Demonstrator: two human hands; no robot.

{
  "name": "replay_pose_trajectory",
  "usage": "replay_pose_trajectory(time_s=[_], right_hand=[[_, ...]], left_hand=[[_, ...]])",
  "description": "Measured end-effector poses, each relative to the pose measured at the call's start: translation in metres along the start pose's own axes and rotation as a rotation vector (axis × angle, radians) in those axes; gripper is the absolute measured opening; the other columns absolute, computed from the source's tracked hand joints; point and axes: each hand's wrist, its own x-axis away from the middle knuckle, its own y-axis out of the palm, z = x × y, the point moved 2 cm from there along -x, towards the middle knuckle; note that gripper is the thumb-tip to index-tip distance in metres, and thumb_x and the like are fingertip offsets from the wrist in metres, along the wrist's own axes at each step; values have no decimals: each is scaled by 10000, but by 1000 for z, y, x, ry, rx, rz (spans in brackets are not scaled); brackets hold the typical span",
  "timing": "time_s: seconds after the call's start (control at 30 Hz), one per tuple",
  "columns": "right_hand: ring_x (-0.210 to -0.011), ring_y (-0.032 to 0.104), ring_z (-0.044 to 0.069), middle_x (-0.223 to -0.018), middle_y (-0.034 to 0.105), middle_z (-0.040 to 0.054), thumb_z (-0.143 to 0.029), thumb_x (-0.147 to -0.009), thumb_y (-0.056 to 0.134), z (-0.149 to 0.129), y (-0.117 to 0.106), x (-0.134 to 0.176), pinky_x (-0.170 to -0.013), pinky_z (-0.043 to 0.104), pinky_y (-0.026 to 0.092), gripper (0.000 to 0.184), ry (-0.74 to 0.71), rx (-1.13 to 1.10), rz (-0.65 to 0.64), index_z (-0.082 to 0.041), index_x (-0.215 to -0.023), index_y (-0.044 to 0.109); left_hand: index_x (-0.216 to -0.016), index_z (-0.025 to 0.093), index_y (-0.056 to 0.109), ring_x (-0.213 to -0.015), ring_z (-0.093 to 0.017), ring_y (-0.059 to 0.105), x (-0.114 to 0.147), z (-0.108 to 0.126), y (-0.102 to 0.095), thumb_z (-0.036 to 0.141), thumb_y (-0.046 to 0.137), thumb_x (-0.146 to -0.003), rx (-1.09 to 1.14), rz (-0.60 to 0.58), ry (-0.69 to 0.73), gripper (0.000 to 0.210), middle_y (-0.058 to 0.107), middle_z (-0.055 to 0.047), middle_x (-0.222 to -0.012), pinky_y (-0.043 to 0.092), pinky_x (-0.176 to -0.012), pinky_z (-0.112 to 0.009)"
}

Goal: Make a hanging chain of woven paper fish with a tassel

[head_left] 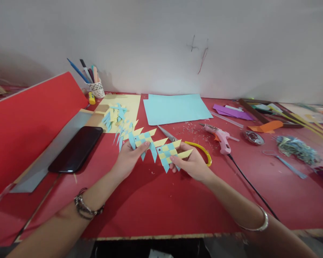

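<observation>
Two woven paper fish in pale blue and yellow checks are held up side by side above the red table. My left hand (131,156) pinches the left paper fish (142,137) between thumb and fingers. In my right hand (190,160) is the right paper fish (167,152), with the thumb pressed on its checked body. Each fish shows a small dark eye and pointed strip ends. Behind the left one, more woven fish (127,129) lie in a row, partly hidden. Yellow-handled scissors (201,147) rest behind my right hand, their middle covered by it.
A pink glue gun (218,136) with a black cord lies at the right. Blue paper sheets (176,108) are at the back. To the left are a black phone (76,148), a leaning red board (37,125) and a pen cup (97,89). A tassel bundle (296,148) lies far right.
</observation>
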Motion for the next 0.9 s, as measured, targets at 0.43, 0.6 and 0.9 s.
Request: replay_pose_trajectory(time_s=[0.43,0.6,0.9], right_hand=[[-412,532,64,-540,589,-47,-372,-642,644,1,0,0,-410,183,427,278,33,3,21,-175,-792,517],[-400,519,63,-517,591,-25,-445,-678,598,-1,1,1,-400,186,413,296,44,40,-6,-154,-705,548],[-389,508,60,-489,578,-17,-457,-684,584,-2,5,0,-398,183,412,325,24,90,7,-150,-585,556]], left_hand=[[-518,185,620,-464,-71,491,1,2,-1,276,745,-547,-50,-65,42,158,566,47,-493,406,-472,-177],[-492,183,615,-436,-60,472,3,5,2,275,770,-497,-48,-39,30,181,550,55,-465,399,-446,-163],[-458,175,594,-430,-66,486,4,9,5,281,769,-486,-111,-30,79,207,545,51,-440,411,-440,-166]])
